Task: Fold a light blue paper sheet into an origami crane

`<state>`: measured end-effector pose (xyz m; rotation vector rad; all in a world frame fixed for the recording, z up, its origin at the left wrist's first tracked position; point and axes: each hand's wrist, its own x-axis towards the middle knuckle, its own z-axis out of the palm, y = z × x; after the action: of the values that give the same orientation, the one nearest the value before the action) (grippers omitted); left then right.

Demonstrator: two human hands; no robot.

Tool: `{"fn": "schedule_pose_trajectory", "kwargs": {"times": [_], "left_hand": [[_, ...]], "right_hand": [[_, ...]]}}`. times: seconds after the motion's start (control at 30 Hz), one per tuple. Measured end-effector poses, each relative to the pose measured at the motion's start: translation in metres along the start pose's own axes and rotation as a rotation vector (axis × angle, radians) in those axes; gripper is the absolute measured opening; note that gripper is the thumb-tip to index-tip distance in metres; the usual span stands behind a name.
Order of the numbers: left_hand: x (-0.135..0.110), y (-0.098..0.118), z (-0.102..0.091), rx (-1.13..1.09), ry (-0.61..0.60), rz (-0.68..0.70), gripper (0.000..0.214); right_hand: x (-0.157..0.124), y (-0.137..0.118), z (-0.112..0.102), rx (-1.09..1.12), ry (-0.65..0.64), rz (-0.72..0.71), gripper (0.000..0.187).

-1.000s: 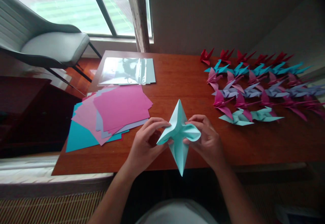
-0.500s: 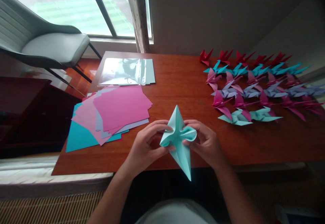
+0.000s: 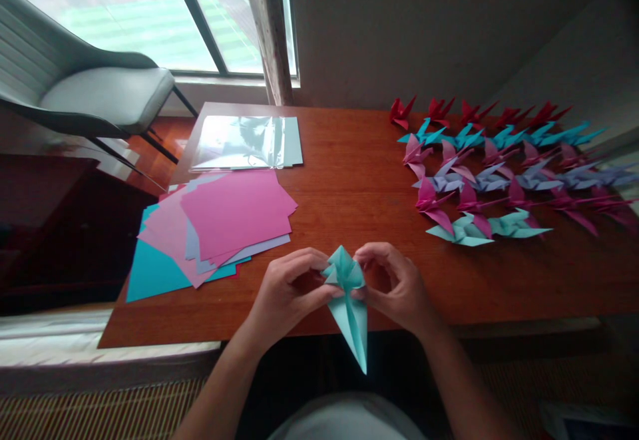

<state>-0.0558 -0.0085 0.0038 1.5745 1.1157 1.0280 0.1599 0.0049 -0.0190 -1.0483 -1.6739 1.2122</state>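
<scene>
Between my two hands is a mint-green folded origami paper (image 3: 352, 323), held above the table's front edge. One long point of it hangs down toward me, and shorter folds bunch at the top. My left hand (image 3: 289, 287) pinches its left side, thumb in front and fingers behind. On the other side my right hand (image 3: 397, 287) grips the right edge between thumb and fingers. The fingertips behind the paper are partly hidden.
Several rows of paper cranes (image 3: 466, 230) stand at the right of the wooden table (image 3: 344, 187). Loose coloured sheets (image 3: 239, 214) lie at the left, below a clear packet of paper (image 3: 239, 142). A chair (image 3: 110, 94) stands by the window.
The mint-green paper has gone from a spread four-pointed form to a narrower one. Its upper point has come down, its side flaps have drawn in, and my hands are slightly closer together.
</scene>
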Motion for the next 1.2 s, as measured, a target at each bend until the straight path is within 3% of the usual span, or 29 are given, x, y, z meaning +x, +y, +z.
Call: {"fn": "schedule_pose_trajectory", "kwargs": {"times": [0.1,0.23,0.47,0.6,0.97,1.2], "left_hand": [[-0.002,-0.002,0.002,0.004,0.028,-0.014,0.021],[-0.006,-0.005,0.005,-0.034,0.102,-0.099,0.031],[-0.005,-0.003,0.004,-0.017,-0.013,-0.105,0.031],[-0.007,-0.005,0.002,-0.055,-0.032,-0.064,0.034],[-0.012,-0.011,-0.001,-0.218,-0.071,0.007,0.081],[-0.012,-0.005,-0.001,-0.236,-0.039,-0.032,0.082]], "right_hand": [[0.001,-0.002,0.000,-0.020,-0.041,-0.019,0.048],[0.005,-0.008,-0.002,-0.079,-0.138,-0.051,0.023],[0.006,-0.010,-0.003,-0.031,-0.196,-0.031,0.014],[0.006,-0.007,-0.004,0.007,-0.163,-0.004,0.011],[0.003,0.001,-0.004,0.054,-0.061,0.083,0.010],[0.002,0.009,-0.002,0.131,0.028,0.143,0.011]]}}
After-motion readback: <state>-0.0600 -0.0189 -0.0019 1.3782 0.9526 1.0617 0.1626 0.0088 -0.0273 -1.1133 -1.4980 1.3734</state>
